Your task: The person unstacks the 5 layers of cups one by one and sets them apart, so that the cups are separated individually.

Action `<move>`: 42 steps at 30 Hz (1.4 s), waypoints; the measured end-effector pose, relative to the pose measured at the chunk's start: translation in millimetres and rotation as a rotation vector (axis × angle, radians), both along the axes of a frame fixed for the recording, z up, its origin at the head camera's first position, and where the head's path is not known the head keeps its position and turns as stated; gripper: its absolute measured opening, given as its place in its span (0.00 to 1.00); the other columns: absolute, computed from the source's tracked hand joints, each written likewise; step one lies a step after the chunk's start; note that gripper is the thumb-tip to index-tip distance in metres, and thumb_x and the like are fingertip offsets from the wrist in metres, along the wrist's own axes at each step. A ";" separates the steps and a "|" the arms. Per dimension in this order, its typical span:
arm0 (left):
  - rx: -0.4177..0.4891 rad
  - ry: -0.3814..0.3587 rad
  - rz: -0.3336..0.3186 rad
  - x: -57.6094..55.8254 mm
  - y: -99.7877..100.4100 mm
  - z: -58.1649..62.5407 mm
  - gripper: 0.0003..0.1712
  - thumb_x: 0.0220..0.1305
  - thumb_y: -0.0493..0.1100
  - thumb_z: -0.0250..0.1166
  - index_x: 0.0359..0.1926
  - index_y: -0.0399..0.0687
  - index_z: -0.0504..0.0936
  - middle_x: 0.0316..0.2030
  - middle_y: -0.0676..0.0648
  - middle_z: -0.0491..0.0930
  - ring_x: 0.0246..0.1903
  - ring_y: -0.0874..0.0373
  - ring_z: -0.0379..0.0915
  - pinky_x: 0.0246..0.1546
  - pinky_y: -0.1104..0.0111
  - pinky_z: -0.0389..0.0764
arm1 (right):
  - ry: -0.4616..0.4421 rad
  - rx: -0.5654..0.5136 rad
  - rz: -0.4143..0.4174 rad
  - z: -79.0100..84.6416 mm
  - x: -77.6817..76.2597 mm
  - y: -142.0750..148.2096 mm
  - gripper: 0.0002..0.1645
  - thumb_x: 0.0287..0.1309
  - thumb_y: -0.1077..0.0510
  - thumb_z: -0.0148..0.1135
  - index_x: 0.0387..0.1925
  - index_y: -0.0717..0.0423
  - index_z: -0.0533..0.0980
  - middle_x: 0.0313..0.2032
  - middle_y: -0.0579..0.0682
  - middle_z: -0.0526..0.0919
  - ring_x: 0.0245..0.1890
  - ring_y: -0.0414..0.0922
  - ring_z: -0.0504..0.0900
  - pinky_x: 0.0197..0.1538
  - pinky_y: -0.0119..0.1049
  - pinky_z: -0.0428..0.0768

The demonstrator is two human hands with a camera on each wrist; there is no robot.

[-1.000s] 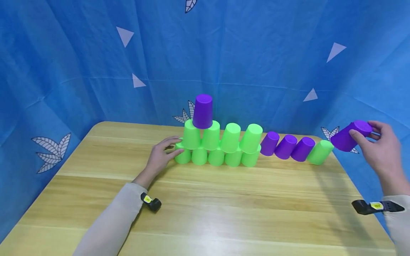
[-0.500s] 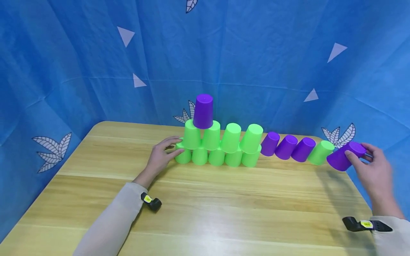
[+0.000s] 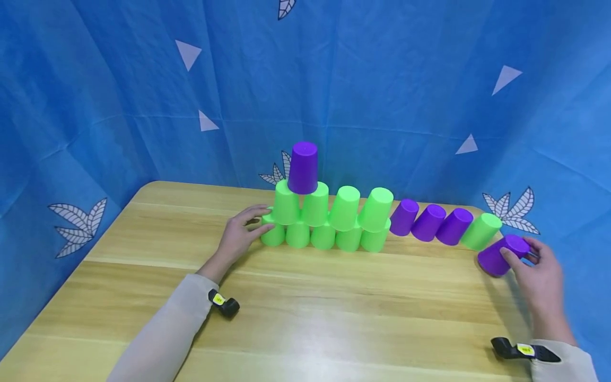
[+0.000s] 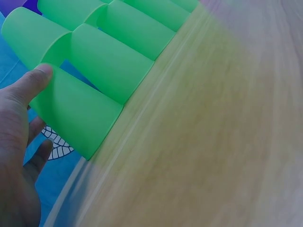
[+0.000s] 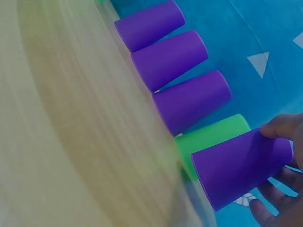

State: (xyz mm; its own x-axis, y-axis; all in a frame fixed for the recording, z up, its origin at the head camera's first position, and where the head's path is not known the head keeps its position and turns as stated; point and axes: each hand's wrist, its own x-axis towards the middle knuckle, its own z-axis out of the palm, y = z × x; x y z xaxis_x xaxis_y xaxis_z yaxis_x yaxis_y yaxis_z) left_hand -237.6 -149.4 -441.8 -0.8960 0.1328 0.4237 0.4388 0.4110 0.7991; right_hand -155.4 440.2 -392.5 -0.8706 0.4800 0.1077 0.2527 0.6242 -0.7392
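At the table's right edge, my right hand (image 3: 542,275) grips an upside-down purple cup (image 3: 496,260) near its base, thumb on the near side. That cup is beside a green cup (image 3: 481,231); whether its rim touches the table I cannot tell. My left hand (image 3: 237,234) holds the leftmost green cup (image 4: 78,113) of a bottom row between thumb and fingers. Above this row of upside-down green cups stands a second row of green cups (image 3: 345,208). One purple cup (image 3: 303,168) tops the two leftmost of these.
Three purple cups (image 3: 428,223) stand upside down between the green stack and the lone green cup. Behind the wooden table (image 3: 305,318) hangs a blue curtain (image 3: 382,79). Each wrist wears a black strap camera.
My right hand has brought the purple cup down, leftward and nearer to me, from the air to about table level beside the lone green cup. The left hand has stayed in place.
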 end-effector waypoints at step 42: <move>0.023 0.010 -0.014 2.1 0.5 0.7 0.23 0.59 0.46 0.72 0.55 0.46 0.82 0.60 0.46 0.76 0.60 0.50 0.71 0.55 0.56 0.80 | -0.007 -0.074 -0.023 -10.1 -1.5 1.2 0.51 0.65 0.43 0.59 0.77 0.55 0.44 0.73 0.64 0.52 0.71 0.63 0.55 0.70 0.60 0.60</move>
State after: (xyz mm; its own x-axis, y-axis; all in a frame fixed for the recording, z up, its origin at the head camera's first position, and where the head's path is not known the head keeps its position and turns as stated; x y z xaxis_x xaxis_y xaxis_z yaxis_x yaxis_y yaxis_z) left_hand -235.5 -148.9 -441.0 -0.8900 0.1354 0.4354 0.4521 0.3865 0.8039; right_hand -157.0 441.5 -402.7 -0.8597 0.5065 0.0654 0.2716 0.5619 -0.7814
